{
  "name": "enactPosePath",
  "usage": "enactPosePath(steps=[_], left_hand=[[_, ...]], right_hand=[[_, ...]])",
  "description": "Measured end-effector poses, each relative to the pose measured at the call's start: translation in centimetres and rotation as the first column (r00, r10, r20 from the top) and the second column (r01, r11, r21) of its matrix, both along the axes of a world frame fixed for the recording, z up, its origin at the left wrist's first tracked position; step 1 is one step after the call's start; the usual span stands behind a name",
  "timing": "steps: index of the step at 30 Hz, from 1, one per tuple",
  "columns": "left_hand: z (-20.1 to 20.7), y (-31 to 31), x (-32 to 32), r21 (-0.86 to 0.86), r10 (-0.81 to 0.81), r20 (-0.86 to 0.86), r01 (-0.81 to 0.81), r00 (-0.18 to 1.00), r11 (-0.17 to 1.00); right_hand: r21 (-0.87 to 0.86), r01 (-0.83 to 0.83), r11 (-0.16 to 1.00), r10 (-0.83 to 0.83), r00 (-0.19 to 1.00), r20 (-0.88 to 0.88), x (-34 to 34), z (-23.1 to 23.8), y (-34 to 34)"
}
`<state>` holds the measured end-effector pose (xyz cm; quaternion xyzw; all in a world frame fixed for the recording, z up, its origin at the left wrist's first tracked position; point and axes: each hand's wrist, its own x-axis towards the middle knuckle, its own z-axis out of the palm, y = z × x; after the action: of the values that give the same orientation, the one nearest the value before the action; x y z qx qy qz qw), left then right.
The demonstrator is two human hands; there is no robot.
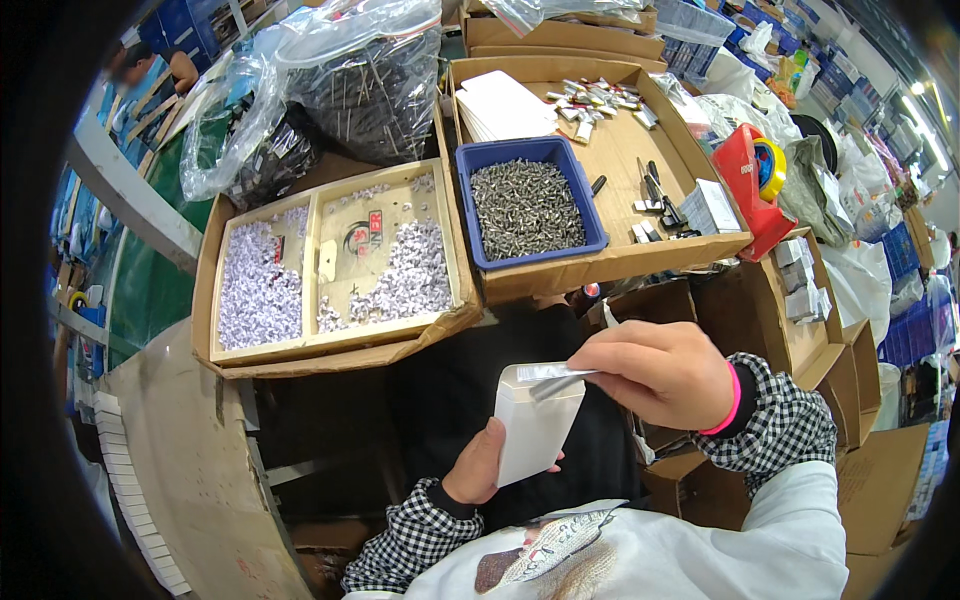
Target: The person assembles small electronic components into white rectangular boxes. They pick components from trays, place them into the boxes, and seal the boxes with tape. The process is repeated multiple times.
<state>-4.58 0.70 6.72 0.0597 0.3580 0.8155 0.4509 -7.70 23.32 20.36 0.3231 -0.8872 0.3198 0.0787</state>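
Left hand (478,465) is gripping a small white paper envelope (535,425) from below, thumb pressed on its face, keeping the open mouth tilted up. Right hand (660,372) is pinching slim metal pieces (556,380) between closed fingertips right at that mouth. Blue plastic bin of grey screws (527,207) is sitting just ahead in a cardboard tray (620,262), within easy reach.
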Motion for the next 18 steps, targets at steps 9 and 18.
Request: enactPosePath(steps=[9,18], left_hand=[[-0.5,-0.3,0.2,-0.091,-0.05,-0.13,0.039,0.99,0.995],[-0.8,0.2,0.7,-0.194,-0.001,-0.118,-0.022,0.993,0.981]], right_hand=[[0.091,0.146,0.985,-0.167,0.938,0.302,-1.2,-1.0,0.3],[0.423,-0.136,0.896,0.091,0.988,0.124,-1.2,-1.9,-0.3]])
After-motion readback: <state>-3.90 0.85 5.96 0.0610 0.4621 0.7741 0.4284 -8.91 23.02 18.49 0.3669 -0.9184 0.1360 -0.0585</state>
